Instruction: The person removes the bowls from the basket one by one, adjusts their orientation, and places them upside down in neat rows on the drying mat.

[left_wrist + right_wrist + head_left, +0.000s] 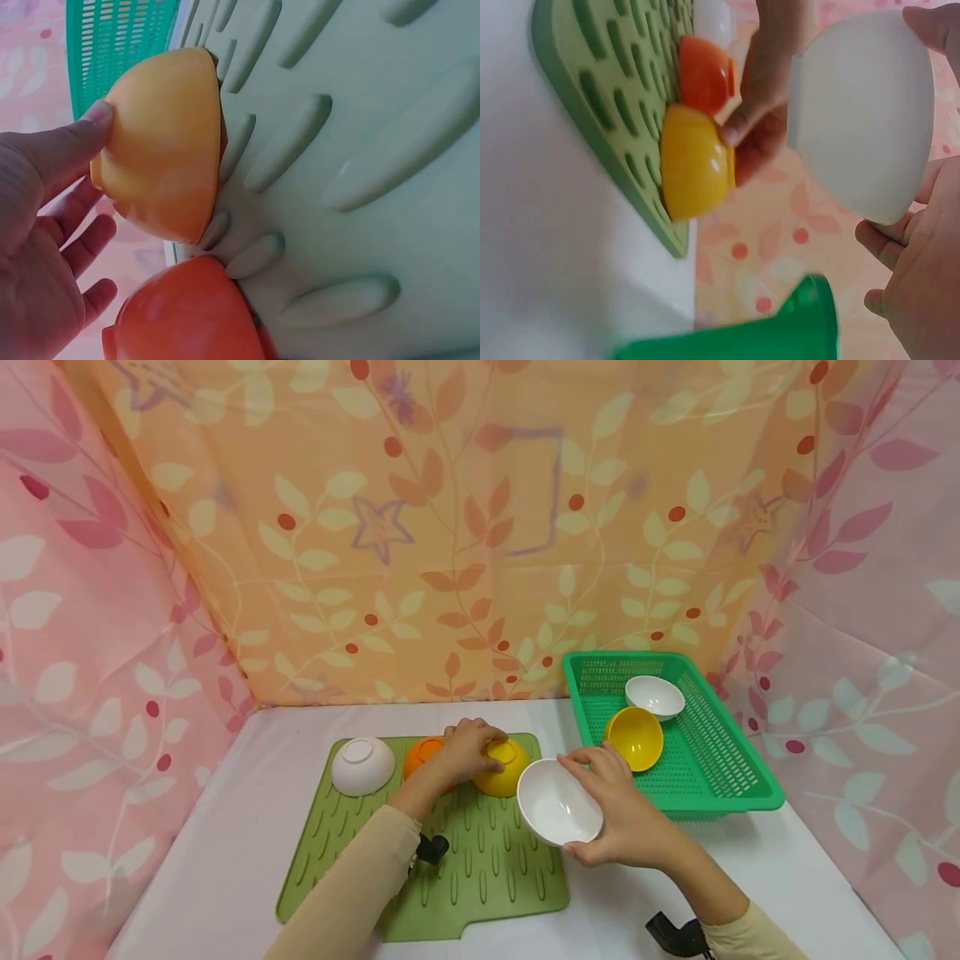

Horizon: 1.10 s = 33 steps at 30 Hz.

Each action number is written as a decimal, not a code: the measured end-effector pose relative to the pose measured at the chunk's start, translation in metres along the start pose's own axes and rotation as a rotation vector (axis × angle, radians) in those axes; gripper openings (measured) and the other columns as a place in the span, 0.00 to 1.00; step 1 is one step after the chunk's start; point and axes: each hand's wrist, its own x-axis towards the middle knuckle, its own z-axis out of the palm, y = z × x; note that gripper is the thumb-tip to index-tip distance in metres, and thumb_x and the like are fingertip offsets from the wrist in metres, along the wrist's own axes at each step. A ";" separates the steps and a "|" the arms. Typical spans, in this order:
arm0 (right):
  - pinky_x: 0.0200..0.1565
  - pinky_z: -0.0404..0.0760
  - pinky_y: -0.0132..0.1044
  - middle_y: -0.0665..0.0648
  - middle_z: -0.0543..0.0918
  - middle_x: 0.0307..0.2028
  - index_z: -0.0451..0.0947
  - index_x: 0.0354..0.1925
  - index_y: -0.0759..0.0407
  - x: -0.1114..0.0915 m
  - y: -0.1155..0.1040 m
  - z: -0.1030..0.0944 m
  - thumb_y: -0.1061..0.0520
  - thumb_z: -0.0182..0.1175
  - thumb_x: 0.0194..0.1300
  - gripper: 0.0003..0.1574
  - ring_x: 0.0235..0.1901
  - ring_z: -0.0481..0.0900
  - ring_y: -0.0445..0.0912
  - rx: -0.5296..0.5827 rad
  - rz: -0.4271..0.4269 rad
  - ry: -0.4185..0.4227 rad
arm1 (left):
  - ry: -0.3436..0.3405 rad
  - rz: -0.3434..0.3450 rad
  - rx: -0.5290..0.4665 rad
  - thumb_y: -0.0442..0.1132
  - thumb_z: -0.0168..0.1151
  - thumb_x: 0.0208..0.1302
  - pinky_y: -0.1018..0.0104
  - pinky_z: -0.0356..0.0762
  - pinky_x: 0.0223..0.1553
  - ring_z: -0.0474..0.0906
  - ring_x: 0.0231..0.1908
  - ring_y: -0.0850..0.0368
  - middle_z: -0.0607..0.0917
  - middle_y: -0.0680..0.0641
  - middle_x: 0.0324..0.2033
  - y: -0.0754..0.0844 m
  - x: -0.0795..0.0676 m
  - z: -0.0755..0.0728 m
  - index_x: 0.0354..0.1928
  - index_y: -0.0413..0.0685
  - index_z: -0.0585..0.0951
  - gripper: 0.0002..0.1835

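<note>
A yellow bowl (507, 779) lies upside down at the back right of a green mat (480, 902). My left hand (469, 752) pinches it at its foot; the thumb shows on the foot in the left wrist view. Beside it an orange bowl (184, 319) is also overturned, partly behind the left hand in the head view. My right hand (626, 818) holds a white bowl (557, 803) by its rim, raised over the mat's right edge. Its inside faces the head camera. At the mat's back left another white bowl (363, 770) sits upside down.
A green basket (738, 756) stands at the right, with a yellow bowl (636, 742) and a white bowl (658, 695) inside. A patterned curtain (450, 568) encloses the back and both sides of the white table (217, 843).
</note>
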 end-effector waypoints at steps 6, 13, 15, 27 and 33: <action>0.71 0.46 0.69 0.55 0.72 0.61 0.71 0.70 0.60 0.003 -0.004 0.017 0.37 0.80 0.34 0.67 0.67 0.61 0.58 -0.001 -0.038 -0.006 | 0.032 -0.002 -0.020 0.50 0.74 0.63 0.47 0.62 0.58 0.69 0.59 0.47 0.82 0.49 0.59 0.002 -0.003 0.000 0.63 0.55 0.82 0.27; 0.72 0.44 0.68 0.55 0.71 0.62 0.70 0.71 0.61 0.002 -0.006 0.028 0.36 0.80 0.35 0.68 0.67 0.62 0.57 -0.012 -0.058 -0.025 | 0.121 0.074 -0.090 0.47 0.71 0.67 0.42 0.60 0.64 0.67 0.65 0.45 0.80 0.48 0.64 0.003 -0.024 -0.012 0.64 0.50 0.81 0.25; 0.73 0.43 0.67 0.55 0.71 0.62 0.70 0.71 0.61 0.001 -0.006 0.030 0.37 0.80 0.34 0.68 0.68 0.61 0.57 -0.012 -0.058 -0.021 | 0.151 0.095 -0.116 0.47 0.70 0.67 0.40 0.60 0.65 0.67 0.66 0.45 0.80 0.48 0.64 0.004 -0.037 -0.022 0.64 0.51 0.81 0.24; 0.73 0.42 0.67 0.53 0.69 0.63 0.69 0.72 0.60 -0.001 -0.015 0.033 0.32 0.81 0.34 0.70 0.69 0.60 0.53 -0.056 -0.087 -0.005 | 0.113 0.039 -0.395 0.52 0.70 0.66 0.38 0.69 0.65 0.70 0.67 0.46 0.79 0.52 0.63 0.013 -0.145 -0.032 0.64 0.59 0.79 0.26; 0.73 0.42 0.66 0.54 0.69 0.63 0.69 0.72 0.61 0.000 -0.016 0.032 0.32 0.80 0.35 0.70 0.69 0.60 0.53 -0.078 -0.121 0.015 | 0.002 -0.055 -0.601 0.56 0.68 0.67 0.44 0.72 0.62 0.73 0.65 0.44 0.81 0.51 0.62 0.024 -0.164 -0.010 0.64 0.57 0.79 0.27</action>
